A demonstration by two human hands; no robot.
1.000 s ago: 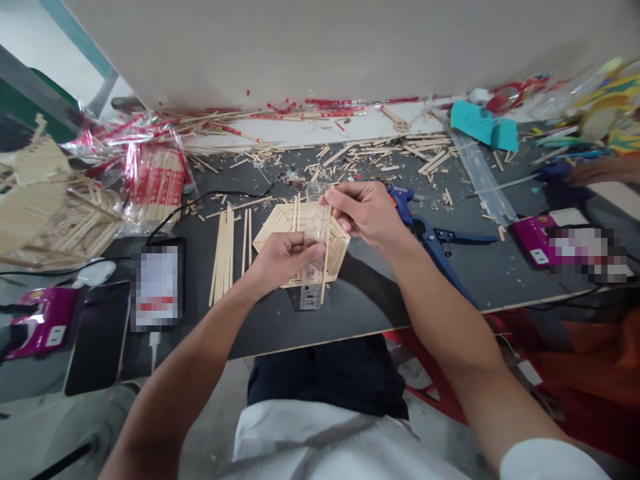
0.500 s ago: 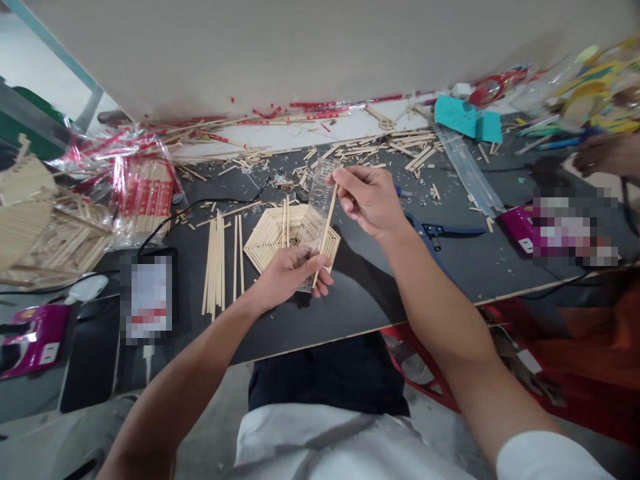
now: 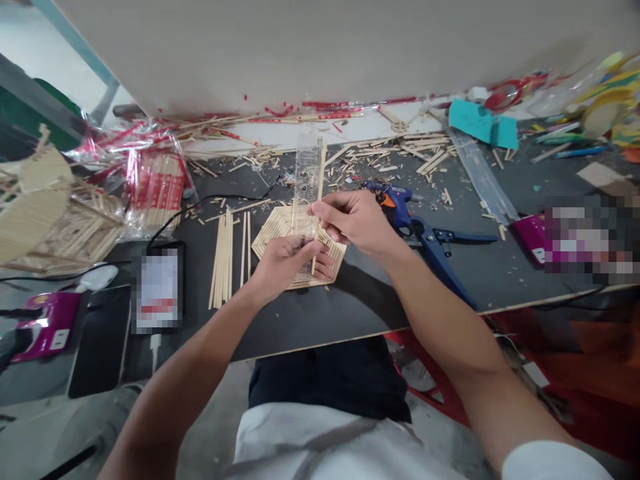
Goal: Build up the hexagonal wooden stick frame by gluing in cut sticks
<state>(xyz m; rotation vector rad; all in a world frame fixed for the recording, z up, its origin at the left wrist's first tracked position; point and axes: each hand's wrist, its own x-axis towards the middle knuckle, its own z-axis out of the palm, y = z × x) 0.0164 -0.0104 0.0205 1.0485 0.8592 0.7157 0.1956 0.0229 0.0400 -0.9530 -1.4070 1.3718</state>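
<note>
A clear ruler (image 3: 307, 167) stands nearly upright in the view, its lower end between the fingers of my left hand (image 3: 295, 261). Along its right edge runs a thin wooden stick (image 3: 322, 177), held at the bottom by that same hand. My right hand (image 3: 353, 220) is closed, its thumb and fingers pinching the stick at mid-length. Below both hands a hexagonal frame of stacked sticks (image 3: 327, 275) lies on the dark table, partly hidden by the hands and ruler. Loose sticks (image 3: 221, 260) lie in a group to its left.
A blue glue gun (image 3: 397, 202) and blue cutters (image 3: 437, 250) lie right of my hands. Phones (image 3: 100, 340) and a purple power strip (image 3: 50, 327) are at the left. Stick scraps litter the back; the table's front edge (image 3: 320, 343) is near my body.
The ruler and stick have turned from a right-leaning slant to nearly upright. My right hand has moved down along the stick, closer to my left hand. The view has shifted slightly.
</note>
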